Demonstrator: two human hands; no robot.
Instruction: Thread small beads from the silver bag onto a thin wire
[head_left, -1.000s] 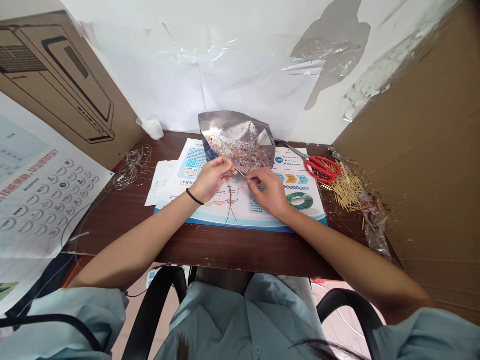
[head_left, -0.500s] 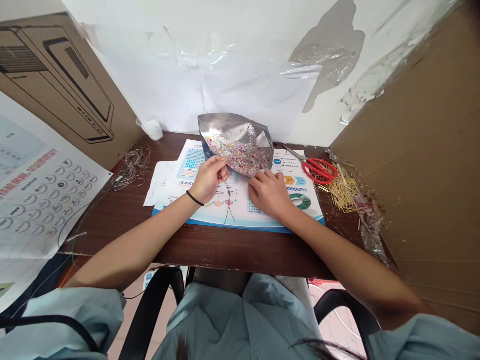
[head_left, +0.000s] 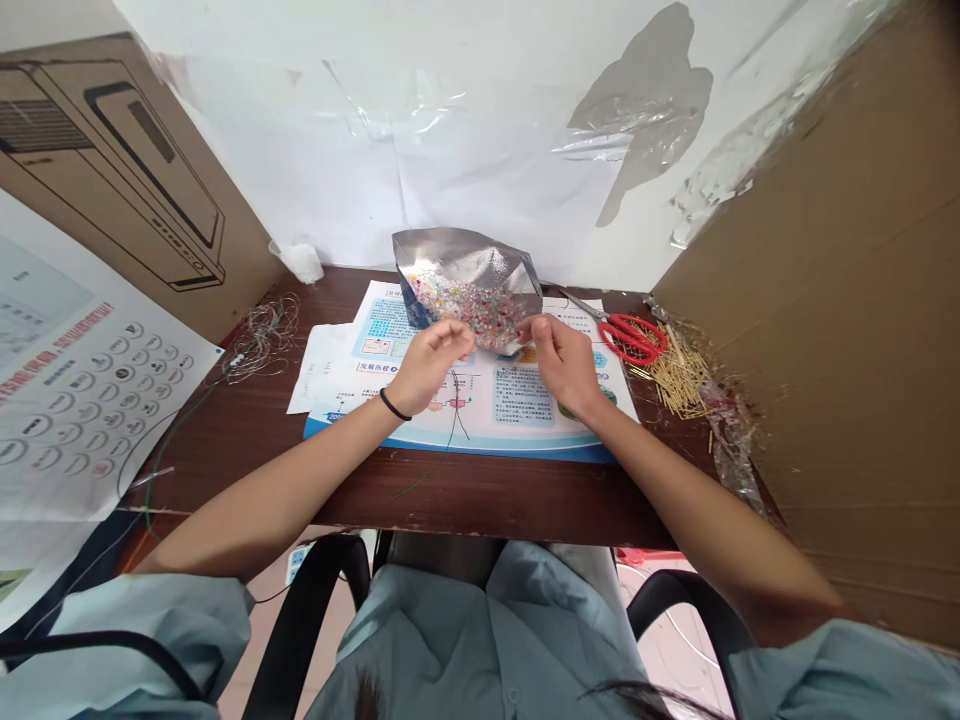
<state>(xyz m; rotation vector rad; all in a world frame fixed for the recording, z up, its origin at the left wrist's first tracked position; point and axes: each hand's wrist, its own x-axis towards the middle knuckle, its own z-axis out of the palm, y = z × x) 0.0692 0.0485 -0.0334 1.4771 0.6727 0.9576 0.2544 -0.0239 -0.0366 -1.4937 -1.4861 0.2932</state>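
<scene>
Dark thread (head_left: 455, 405) hangs below the left grip (head_left: 437, 362), trailing towards us across the printed sheet (head_left: 525, 395) and past its front edge. We see the left thumb and fingers drawn narrow, apparently on the thread's upper end, which they hide. Our right grip (head_left: 564, 362) is well apart, thumb and forefinger close together; whether it pinches anything, we cannot tell. Just beyond both grips, an open silvery bag (head_left: 466, 247) holds many small coloured beads (head_left: 469, 308); we cannot tell whether any fingertip touches it. On the left wrist, behind that grip, sits a black band (head_left: 395, 405). To the right grip's right we have red-handled scissors (head_left: 634, 340), then a heap of gold-coloured sticks (head_left: 679, 378) and crumpled clear plastic (head_left: 733, 462). Far left of the left grip, a tangle of fine line (head_left: 264, 340) lies on our dark brown surface (head_left: 495, 500).
</scene>
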